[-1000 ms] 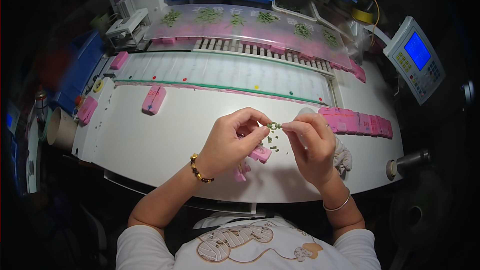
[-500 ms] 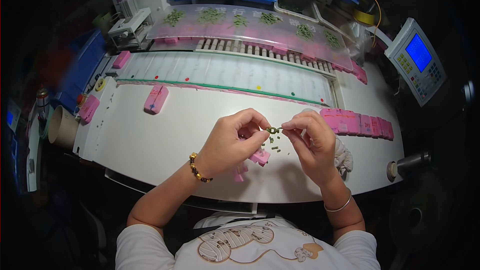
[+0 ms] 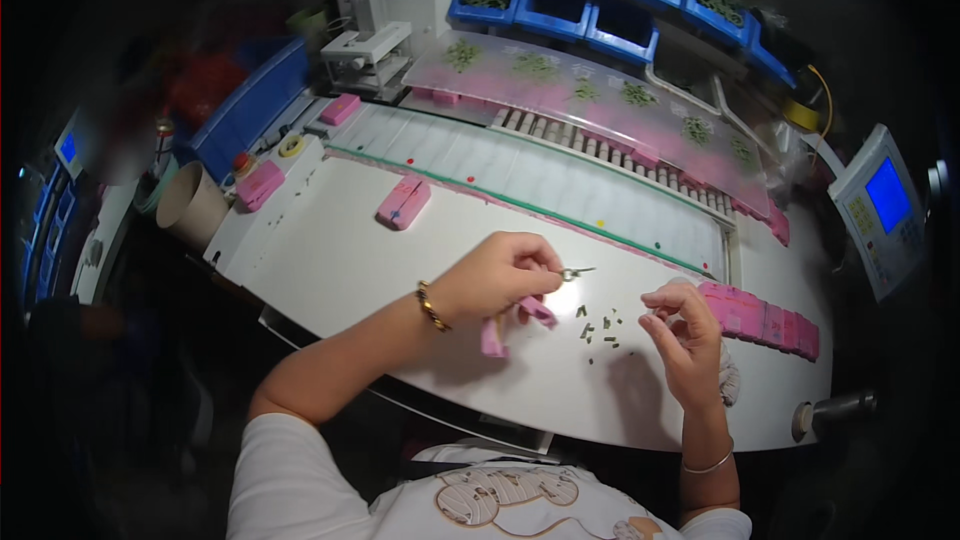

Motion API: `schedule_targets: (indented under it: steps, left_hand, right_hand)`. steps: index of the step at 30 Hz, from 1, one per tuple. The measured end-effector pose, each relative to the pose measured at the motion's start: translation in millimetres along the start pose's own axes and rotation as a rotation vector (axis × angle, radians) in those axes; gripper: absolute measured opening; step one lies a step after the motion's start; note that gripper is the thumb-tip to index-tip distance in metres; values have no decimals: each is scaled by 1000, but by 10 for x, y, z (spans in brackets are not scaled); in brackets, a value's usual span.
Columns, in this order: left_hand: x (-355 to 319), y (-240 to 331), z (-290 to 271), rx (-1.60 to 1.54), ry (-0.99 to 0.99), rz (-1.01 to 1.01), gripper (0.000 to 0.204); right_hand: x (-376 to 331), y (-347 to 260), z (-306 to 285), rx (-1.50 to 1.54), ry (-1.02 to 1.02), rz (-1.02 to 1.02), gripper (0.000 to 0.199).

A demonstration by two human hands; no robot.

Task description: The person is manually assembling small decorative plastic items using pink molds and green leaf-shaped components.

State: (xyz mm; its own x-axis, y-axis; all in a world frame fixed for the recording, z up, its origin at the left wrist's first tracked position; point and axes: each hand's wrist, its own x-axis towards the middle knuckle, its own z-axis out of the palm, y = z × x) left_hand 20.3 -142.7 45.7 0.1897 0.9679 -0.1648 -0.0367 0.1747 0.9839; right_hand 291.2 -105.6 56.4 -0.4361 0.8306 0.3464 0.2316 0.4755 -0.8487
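My left hand point(image 3: 510, 275) pinches a small dark green ring-shaped piece point(image 3: 572, 274) between thumb and forefinger; a thin stem juts from it to the right. Under the same fingers hang two pink rubbery parts point(image 3: 494, 338), seemingly tucked into the palm by the other fingers. Apart from it, to the right, my right hand point(image 3: 685, 330) is raised over the white table point(image 3: 330, 275) with thumb and fingertips drawn together. Whatever may be between them is too small to make out. Several short green bits point(image 3: 605, 332) lie scattered on the tabletop between the hands.
A row of pink blocks point(image 3: 765, 320) stands beyond my right hand, and one pink block point(image 3: 403, 203) lies far left. A green-edged pale strip point(image 3: 540, 190) crosses behind. Clusters of green pieces point(image 3: 640, 95) rest on a clear shelf, below blue bins point(image 3: 555, 15). A control panel point(image 3: 880, 210) stands right.
My right hand has let go of the green piece and drawn away to the right; the left hand keeps it. The whole view has shifted and tilted.
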Motion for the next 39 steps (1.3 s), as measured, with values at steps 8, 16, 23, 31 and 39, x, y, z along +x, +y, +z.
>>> schedule_targets:
  steps: [8,16,23,31,39]
  left_hand:
    - [533,473,-223,387,-361,-412,11]
    - [1877,1503,-193,-72,69,283,30]
    - [1602,689,303,-513,76,46,34]
    - [769,105,503,-791,55,-66,22]
    - [561,-149,634,-676,131,-58,23]
  right_hand:
    - [-138,3,-176,-149,2,17,17]
    - [-222,-21,-322,-238,154,-40,20]
    - [-353,72,-686,-711,-5,-94,56]
    - [-120,251,-756,-504,-382,77,95]
    - [-96,-236,-485,-928,-60,-341,75]
